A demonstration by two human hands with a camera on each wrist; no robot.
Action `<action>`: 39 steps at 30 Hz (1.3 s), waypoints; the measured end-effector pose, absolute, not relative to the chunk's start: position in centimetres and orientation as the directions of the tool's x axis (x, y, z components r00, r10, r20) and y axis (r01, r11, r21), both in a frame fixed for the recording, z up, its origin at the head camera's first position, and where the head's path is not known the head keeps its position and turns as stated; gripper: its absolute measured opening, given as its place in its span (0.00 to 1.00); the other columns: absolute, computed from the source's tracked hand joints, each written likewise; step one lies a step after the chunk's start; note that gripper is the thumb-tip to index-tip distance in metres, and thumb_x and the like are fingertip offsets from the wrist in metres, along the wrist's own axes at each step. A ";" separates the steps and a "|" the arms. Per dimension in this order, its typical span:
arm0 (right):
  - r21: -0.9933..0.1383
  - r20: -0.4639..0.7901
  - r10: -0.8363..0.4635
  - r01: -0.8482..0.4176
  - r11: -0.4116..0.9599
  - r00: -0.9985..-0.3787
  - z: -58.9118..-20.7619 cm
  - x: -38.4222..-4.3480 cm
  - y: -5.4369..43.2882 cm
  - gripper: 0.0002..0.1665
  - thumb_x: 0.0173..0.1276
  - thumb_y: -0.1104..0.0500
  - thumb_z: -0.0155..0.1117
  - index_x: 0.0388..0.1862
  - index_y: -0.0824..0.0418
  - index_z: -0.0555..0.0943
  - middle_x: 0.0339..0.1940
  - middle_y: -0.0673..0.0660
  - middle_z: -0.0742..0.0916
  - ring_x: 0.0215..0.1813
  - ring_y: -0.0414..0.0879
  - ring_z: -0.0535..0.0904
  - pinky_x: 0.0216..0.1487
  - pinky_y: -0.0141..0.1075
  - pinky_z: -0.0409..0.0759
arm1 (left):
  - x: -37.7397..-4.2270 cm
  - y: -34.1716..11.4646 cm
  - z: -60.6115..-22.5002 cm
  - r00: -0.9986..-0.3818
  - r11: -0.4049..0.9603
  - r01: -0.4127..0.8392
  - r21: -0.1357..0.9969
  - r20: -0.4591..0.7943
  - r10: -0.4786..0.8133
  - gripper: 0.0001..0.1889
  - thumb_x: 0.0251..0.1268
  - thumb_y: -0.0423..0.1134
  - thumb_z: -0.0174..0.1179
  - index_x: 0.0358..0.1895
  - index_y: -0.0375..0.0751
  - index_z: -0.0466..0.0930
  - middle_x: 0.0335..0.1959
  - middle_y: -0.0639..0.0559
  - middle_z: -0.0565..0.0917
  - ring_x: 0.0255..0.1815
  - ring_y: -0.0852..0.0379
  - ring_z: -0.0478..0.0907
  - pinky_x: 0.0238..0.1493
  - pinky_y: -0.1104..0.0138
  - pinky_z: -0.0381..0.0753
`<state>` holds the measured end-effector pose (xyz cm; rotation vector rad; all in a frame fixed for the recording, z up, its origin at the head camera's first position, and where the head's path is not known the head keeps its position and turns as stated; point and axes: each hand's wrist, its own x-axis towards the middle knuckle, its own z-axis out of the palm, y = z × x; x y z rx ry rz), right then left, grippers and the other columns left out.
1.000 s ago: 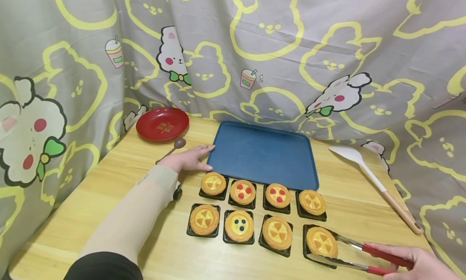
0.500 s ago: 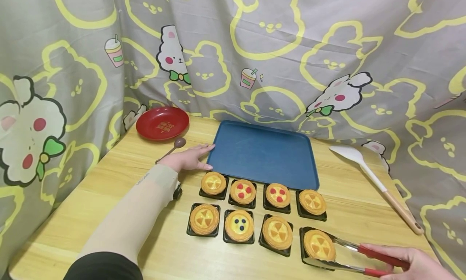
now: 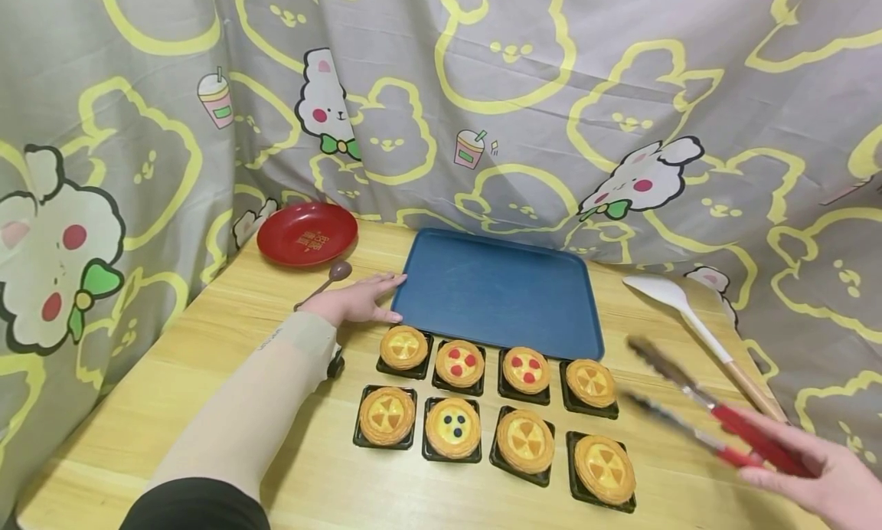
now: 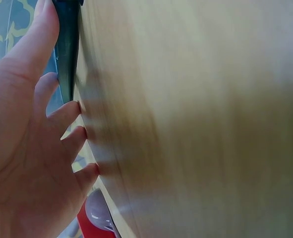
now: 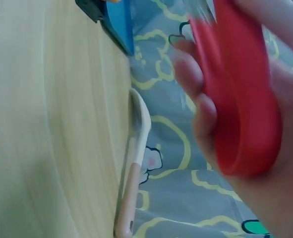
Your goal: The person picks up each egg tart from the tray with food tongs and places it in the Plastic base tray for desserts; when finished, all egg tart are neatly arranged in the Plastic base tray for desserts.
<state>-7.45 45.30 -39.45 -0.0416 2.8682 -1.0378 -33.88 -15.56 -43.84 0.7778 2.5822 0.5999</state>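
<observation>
My right hand (image 3: pixel 820 469) grips red-handled tongs (image 3: pixel 751 434), whose spread, blurred tips hang to the right of the egg tarts with nothing between them. In the right wrist view the fingers curl round the red handle (image 5: pixel 250 99). My left hand (image 3: pixel 361 299) lies with straight fingers at the left edge of a blue tray (image 3: pixel 499 289); the left wrist view shows thumb and fingertips by that edge. In front of the tray stand two rows of egg tarts on black square bases. Nearest the tongs are a back-row tart (image 3: pixel 590 383) and the front-right tart (image 3: pixel 605 469).
A red plate (image 3: pixel 308 235) and a brown spoon (image 3: pixel 340 271) lie at the back left. On the right rests a white spatula with a wooden handle (image 3: pixel 689 308). A patterned curtain (image 3: pixel 510 78) hangs round the table's back and sides.
The front-right tart on its base shifted slightly left between the tongs. Then the tongs came off it, moving up and right with my right hand. My left hand stayed put.
</observation>
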 end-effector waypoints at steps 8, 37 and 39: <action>-0.496 -0.097 0.217 0.236 0.836 -0.971 -39.6 -11.2 45.6 0.52 0.66 0.38 0.66 0.80 0.56 0.55 0.67 0.82 0.66 0.44 0.52 0.73 0.30 0.33 0.66 | -34.0 -15.7 -44.1 -0.774 0.752 0.433 0.497 -0.223 0.593 0.49 0.66 0.56 0.63 0.81 0.43 0.44 0.79 0.34 0.45 0.78 0.36 0.40 0.74 0.44 0.44; -0.424 -0.033 0.181 0.178 0.888 -0.983 -44.2 -14.7 46.3 0.54 0.64 0.36 0.67 0.74 0.70 0.61 0.75 0.75 0.53 0.64 0.85 0.53 0.48 0.78 0.53 | -33.5 -15.2 -43.8 -0.770 0.754 0.439 0.489 -0.228 0.596 0.48 0.66 0.56 0.63 0.81 0.45 0.44 0.79 0.36 0.45 0.78 0.38 0.40 0.74 0.45 0.45; -0.407 -0.041 0.195 0.195 0.892 -0.980 -44.2 -14.7 46.3 0.55 0.63 0.35 0.67 0.74 0.71 0.61 0.76 0.75 0.53 0.64 0.86 0.53 0.45 0.82 0.50 | -33.5 -15.2 -43.8 -0.770 0.756 0.438 0.487 -0.230 0.595 0.48 0.66 0.56 0.63 0.81 0.45 0.44 0.79 0.36 0.45 0.78 0.38 0.40 0.74 0.45 0.45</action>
